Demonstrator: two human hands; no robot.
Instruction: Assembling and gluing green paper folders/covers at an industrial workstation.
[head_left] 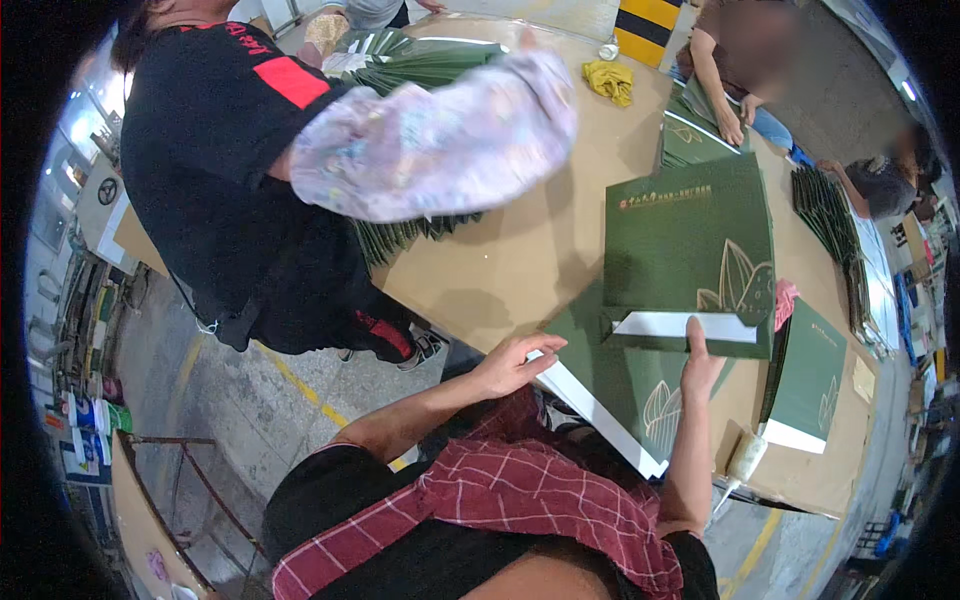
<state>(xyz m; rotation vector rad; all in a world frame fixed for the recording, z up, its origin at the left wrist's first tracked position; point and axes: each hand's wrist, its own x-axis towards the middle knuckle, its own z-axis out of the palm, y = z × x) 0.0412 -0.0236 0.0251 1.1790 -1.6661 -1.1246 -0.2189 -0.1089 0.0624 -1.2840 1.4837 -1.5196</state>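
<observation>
Left hand resting open, fingers spread, on white edge of flat green bag at table rim. Right hand reaching up, fingertips pressing white flap of upper bag; not clamped, as far as I'm seeing. Judging risk: flap creasing crooked if pressure is going uneven, or lower bag sliding off edge. Co-worker's sleeve is blurring, covering bag stack. Right thumb hidden; glue bottle hard to make out.
</observation>
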